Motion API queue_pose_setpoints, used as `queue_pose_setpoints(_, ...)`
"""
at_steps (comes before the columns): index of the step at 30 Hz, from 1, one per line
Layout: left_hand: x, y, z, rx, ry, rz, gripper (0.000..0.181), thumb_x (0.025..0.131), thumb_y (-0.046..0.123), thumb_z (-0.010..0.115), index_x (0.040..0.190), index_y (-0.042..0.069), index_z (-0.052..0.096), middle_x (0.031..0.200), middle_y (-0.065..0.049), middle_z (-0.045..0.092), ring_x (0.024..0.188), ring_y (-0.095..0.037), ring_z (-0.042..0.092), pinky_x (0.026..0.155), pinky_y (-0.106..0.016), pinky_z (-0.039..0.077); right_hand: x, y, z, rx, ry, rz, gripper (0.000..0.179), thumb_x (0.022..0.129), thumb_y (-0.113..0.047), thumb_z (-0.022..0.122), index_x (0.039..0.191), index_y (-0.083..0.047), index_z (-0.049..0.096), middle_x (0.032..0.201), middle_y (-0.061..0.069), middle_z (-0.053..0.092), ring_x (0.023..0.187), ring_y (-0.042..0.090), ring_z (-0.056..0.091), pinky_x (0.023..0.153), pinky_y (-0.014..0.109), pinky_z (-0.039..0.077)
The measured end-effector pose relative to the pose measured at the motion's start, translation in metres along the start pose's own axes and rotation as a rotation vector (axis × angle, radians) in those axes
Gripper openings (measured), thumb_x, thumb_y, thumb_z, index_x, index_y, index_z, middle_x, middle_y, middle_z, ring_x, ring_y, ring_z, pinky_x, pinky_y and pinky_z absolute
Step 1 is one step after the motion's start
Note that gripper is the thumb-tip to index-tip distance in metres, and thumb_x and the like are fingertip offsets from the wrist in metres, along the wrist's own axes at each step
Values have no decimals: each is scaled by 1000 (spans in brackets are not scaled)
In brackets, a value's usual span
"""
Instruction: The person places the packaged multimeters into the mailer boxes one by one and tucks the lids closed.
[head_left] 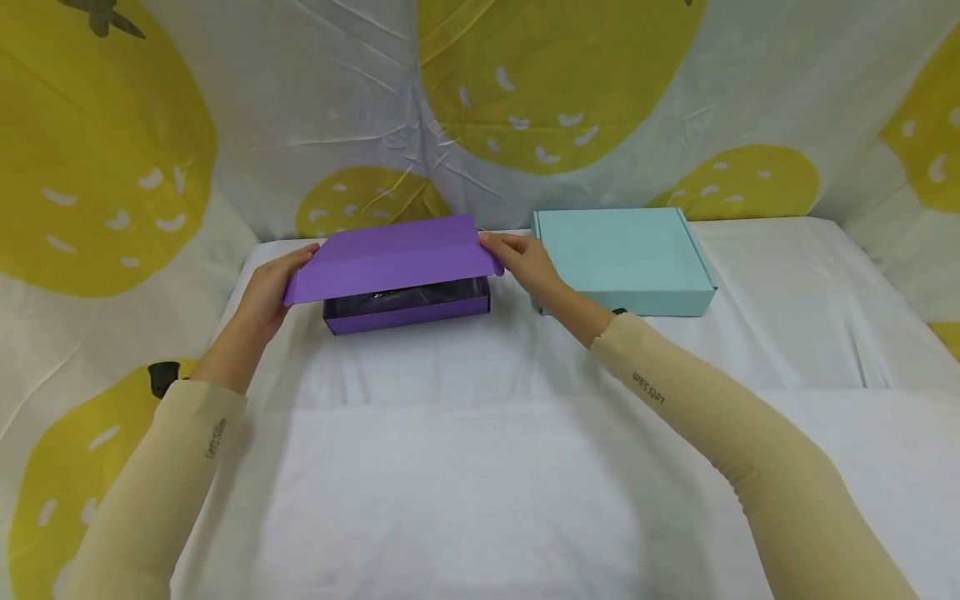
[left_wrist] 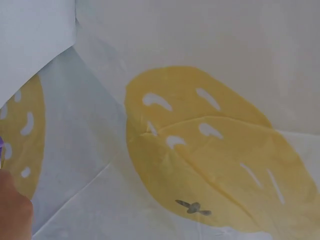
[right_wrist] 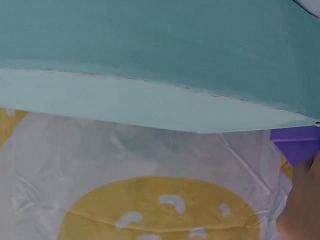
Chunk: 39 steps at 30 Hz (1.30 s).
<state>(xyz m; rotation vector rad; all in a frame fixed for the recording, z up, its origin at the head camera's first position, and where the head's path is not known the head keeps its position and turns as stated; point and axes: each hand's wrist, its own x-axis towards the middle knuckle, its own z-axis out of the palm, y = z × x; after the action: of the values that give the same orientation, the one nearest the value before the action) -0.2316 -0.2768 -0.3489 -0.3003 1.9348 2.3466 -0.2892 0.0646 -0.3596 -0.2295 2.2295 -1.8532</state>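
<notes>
The left hand [head_left: 268, 287] grips the left edge of the raised purple lid [head_left: 397, 257]; its wrist view shows mostly yellow-printed backdrop [left_wrist: 210, 150]. Between the hands, the purple mailer box [head_left: 408, 318] gapes frontward; only the head view shows black material [head_left: 420, 297] inside. The right hand [head_left: 525, 262] pinches the lid's right edge. Right of that pinch sits a closed mint-green mailer box [head_left: 622, 250], filling the right wrist view's top; white tablecloth [head_left: 450, 483] spreads before both grips.

Head view, centre: lid [head_left: 397, 257] hides most of purple box's [head_left: 412, 317] dark contents [head_left: 446, 293], which remain unidentifiable; wrist views: left hand [left_wrist: 15, 212] is cut off lower left, right hand [right_wrist: 302, 205] lower right
</notes>
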Motion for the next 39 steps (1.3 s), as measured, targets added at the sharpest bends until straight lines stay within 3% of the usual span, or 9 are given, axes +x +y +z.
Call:
queue_pose_setpoints(3, -5, -1, 3, 36, 62, 23, 30, 86, 21, 63, 115, 18, 64, 106, 17, 65, 98, 4, 55, 78, -11, 42, -7, 2, 6, -53, 32, -50, 42, 87, -39, 58, 123, -17, 59, 111, -1, 64, 91, 9, 54, 81, 23, 44)
queue_pose_setpoints(9, -10, -5, 9, 255, 149, 83, 34, 82, 28, 68, 114, 19, 65, 93, 25, 66, 96, 7, 55, 74, -8, 44, -15, 5, 16, -104, 89, -242, 40, 88, -21, 59, 125, -5, 55, 125, 8, 57, 113, 16, 52, 96, 25, 42)
queue_pose_setpoints(15, -16, -12, 9, 408, 190, 93, 41, 82, 35, 66, 118, 17, 62, 104, 22, 64, 94, 8, 54, 72, -7, 44, -18, 15, 18, -267, 122, -344, 38, 88, -23, 59, 122, -7, 58, 122, 9, 59, 113, 18, 53, 94, 30, 44)
queue_pose_setpoints(20, -22, -21, 8, 385, 181, 114, 43, 82, 33, 67, 120, 14, 61, 106, 17, 65, 93, 8, 56, 72, -5, 45, -22, 24, 20, -347, 131, -390, 37, 89, -24, 59, 122, -6, 58, 122, 10, 59, 111, 19, 55, 91, 32, 46)
queue_pose_setpoints(26, -24, -30, 8, 357, 190, 164, 43, 82, 27, 68, 120, 7, 60, 95, 22, 65, 90, 9, 56, 71, -5, 44, -27, 29, 23, -404, 131, -401, 38, 89, -24, 59, 123, -6, 57, 123, 10, 58, 112, 21, 55, 90, 35, 46)
queue_pose_setpoints(39, -25, -39, 7, 428, 207, 176, 45, 84, 26, 66, 122, 5, 57, 104, 17, 66, 91, 11, 56, 74, -3, 43, -29, 38, 23, -423, 94, -409, 40, 90, -23, 57, 125, -4, 54, 126, 11, 56, 116, 21, 53, 94, 34, 45)
